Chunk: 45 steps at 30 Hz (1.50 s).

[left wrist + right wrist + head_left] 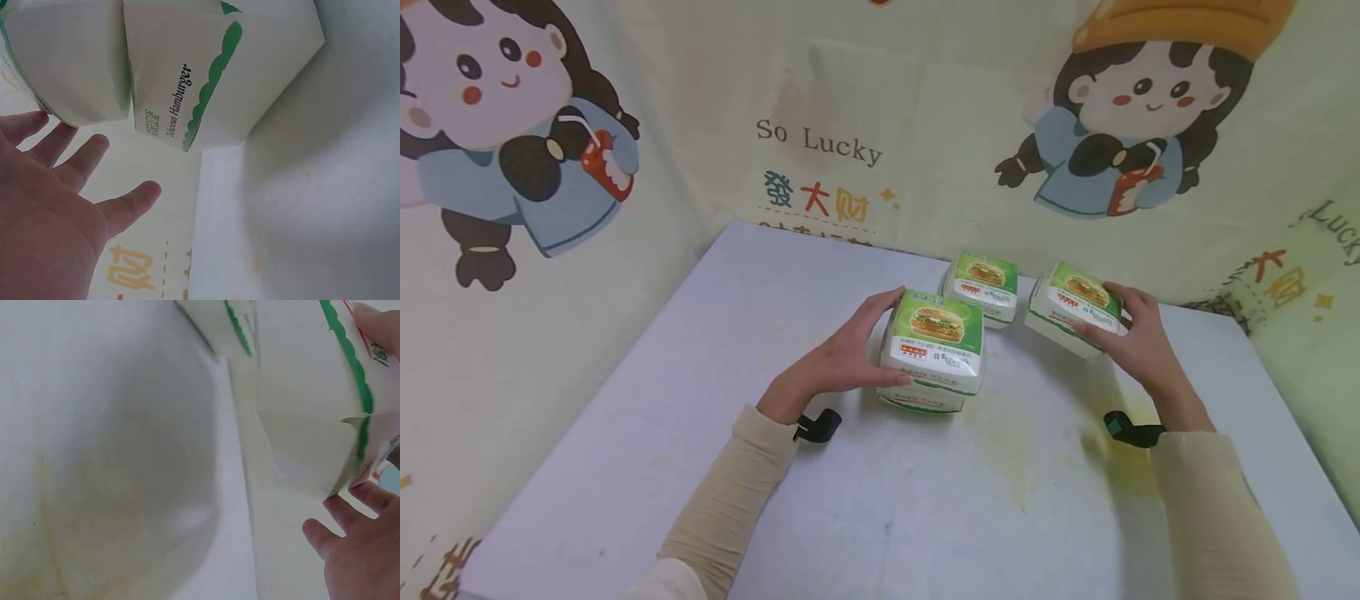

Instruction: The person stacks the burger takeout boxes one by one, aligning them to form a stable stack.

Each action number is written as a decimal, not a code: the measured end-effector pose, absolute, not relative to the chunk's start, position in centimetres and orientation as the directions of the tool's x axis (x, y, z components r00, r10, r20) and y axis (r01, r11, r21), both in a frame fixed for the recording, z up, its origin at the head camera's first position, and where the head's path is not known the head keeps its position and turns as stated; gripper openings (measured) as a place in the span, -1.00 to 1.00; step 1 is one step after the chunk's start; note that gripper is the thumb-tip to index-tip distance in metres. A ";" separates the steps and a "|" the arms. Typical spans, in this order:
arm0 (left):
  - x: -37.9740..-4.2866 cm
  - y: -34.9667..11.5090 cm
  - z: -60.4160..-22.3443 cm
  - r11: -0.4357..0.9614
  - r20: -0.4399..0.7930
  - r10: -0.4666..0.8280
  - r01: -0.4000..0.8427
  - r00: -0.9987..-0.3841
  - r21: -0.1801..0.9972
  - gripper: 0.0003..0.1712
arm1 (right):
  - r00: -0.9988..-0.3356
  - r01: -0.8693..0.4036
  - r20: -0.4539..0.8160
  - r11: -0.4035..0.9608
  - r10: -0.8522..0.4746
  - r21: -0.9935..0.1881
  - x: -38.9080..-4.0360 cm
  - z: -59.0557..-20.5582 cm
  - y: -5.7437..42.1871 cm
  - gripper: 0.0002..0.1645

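Note:
Near the middle of the table, my left hand holds a green-and-white burger box by its left side, thumb in front and fingers behind. That box sits on top of a lower burger box; both also appear in the left wrist view, the upper box touched by the fingertips and the lower box beside it. My right hand grips another burger box from its right side, and this box looks tilted and raised. In the right wrist view, the thumb and fingers span the held box.
Behind the stack, another burger box stands near the back edge of the white table. A patterned cloth with cartoon figures hangs along the back and sides. Yellowish stains mark the tabletop.

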<state>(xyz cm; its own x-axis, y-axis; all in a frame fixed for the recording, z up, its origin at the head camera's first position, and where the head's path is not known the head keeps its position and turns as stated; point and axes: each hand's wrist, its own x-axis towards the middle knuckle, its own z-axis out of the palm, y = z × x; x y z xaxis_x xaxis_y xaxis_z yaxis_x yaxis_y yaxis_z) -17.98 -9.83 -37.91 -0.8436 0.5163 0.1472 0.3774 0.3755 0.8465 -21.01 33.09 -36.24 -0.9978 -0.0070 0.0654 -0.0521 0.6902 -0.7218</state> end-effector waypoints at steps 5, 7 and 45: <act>-18.0 -9.9 -37.9 0.375 0.146 0.518 0.377 -0.843 0.847 0.28 | -0.994 -0.061 0.108 0.665 0.030 -0.744 -20.3 -35.8 32.6 0.00; -18.1 -9.9 -37.9 0.374 0.151 0.515 0.379 -0.844 0.847 0.29 | -0.990 -0.072 0.133 0.659 0.043 -0.749 -20.1 -35.6 32.2 -0.03; -18.1 -9.7 -38.1 0.380 0.149 0.518 0.384 -0.842 0.842 0.28 | -0.910 -0.361 0.411 0.398 0.046 -0.843 -16.5 -34.1 22.5 -0.17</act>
<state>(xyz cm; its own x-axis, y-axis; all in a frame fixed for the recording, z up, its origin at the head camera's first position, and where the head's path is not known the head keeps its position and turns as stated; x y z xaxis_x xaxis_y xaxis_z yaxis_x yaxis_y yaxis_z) -18.05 -9.70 -38.08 -0.8420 0.5184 0.1493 0.3835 0.3805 0.8415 -16.48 22.54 -34.09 -0.9103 0.0459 0.4113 -0.3609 0.3984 -0.8432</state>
